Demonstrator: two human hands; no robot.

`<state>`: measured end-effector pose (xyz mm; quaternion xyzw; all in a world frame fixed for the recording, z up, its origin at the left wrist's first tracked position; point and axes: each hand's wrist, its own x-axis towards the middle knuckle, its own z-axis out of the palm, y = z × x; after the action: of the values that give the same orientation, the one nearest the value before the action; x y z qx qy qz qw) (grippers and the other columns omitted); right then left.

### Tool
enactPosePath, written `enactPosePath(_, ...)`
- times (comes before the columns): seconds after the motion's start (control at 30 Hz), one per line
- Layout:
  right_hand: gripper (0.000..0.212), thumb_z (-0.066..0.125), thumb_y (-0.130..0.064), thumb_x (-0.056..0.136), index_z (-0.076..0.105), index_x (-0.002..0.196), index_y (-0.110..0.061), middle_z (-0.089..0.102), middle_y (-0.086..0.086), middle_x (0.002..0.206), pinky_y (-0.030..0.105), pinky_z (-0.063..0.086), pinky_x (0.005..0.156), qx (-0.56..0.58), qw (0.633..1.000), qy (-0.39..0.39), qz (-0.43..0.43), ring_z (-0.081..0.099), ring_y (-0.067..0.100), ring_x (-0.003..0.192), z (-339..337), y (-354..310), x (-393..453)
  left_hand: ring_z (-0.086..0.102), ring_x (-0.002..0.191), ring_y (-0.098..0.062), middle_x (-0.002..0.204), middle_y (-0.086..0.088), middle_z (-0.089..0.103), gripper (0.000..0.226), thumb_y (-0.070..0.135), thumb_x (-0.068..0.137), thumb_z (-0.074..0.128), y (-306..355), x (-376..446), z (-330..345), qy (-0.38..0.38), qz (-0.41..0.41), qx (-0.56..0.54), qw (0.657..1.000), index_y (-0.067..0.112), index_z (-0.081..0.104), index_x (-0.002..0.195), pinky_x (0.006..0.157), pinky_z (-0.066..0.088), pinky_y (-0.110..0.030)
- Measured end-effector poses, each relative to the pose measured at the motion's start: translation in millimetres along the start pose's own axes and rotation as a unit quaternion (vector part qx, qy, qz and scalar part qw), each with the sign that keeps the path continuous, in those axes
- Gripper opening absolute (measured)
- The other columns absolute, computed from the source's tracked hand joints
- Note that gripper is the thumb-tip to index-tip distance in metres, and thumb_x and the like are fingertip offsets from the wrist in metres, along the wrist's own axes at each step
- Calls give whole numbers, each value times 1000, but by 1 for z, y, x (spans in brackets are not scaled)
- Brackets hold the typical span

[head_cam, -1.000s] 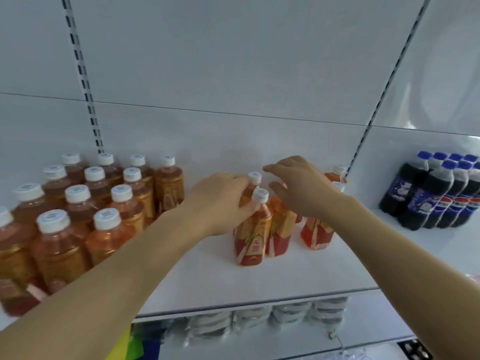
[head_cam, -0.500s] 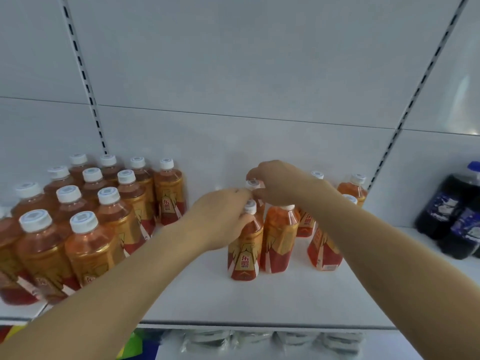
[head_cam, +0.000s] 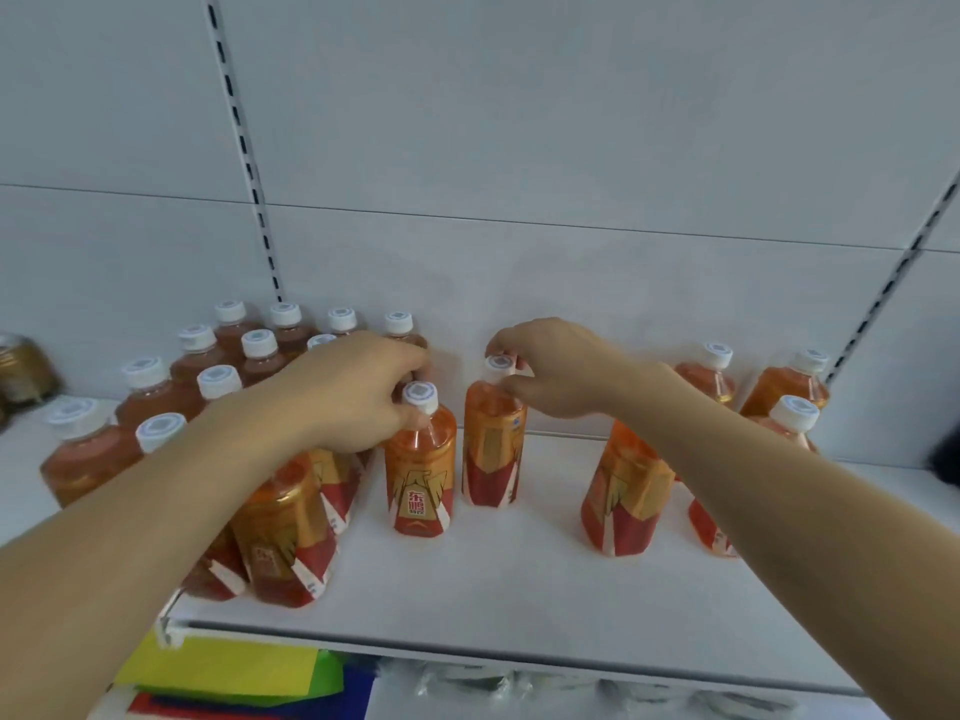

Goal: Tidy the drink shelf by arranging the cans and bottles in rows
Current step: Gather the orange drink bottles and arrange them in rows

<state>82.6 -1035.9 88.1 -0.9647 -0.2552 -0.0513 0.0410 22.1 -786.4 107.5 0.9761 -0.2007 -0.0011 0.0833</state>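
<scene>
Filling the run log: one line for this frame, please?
phase: aligning bottles | left hand: pinches neck of front bottle | right hand: grips cap of next bottle | both upright on shelf

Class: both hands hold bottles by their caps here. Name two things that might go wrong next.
1. The left hand and right hand grip only the caps of two bottles; sliding them may tip them.
2. The right forearm crosses close above a loose bottle and might knock it over.
</scene>
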Motion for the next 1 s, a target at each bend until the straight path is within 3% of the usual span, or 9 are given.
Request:
enactPosePath(0.27,54,61,-65,95,67,125,-20,74,0,111,42,57,83,-31,998,40,24,66,24,103,11,-34,43,66,89,-10,100,13,70,16,46,94,70,-28,-6,-11,-3,-15,-5,1000,41,65,109,82,58,-44)
enactPosePath(0.43,52,60,-66,93,63,114,-19,70,1,97,41,56,74,-22,996,62,58,65,26,90,23,-55,63,67,95,-12,105,12,70,18,43,95,70,-39,-4,-17,-7,-16,0,1000,39,66,112,86,58,-46)
enactPosePath(0.5,53,63,-65,94,61,121,-21,69,1,102,40,53,74,4,998,40,44,64,26,94,21,-55,66,67,96,-12,105,12,70,20,44,94,71,-43,-2,-15,-18,-10,6,1000,39,66,113,86,58,-45)
enactPosePath(0.63,52,72,-48,95,62,143,-32,70,-2,116,37,49,88,22,999,-19,-46,61,20,108,8,-46,64,66,96,-10,104,13,70,21,46,93,71,-48,2,-12,-21,-3,14,1000,40,65,112,86,57,-43)
enactPosePath(0.83,42,65,-57,97,72,117,-20,72,4,101,39,53,77,-11,999,39,-8,65,27,97,19,-57,78,66,96,-9,103,15,70,23,46,92,74,-53,4,-12,-24,13,4,1000,39,66,112,86,58,-43)
enactPosePath(1.0,43,61,-56,99,73,116,-18,74,4,102,43,57,79,-17,998,58,-35,67,28,93,26,-68,86,67,93,-10,99,12,72,23,45,90,76,-57,7,-12,-18,20,5,1000,36,68,110,84,58,-44)
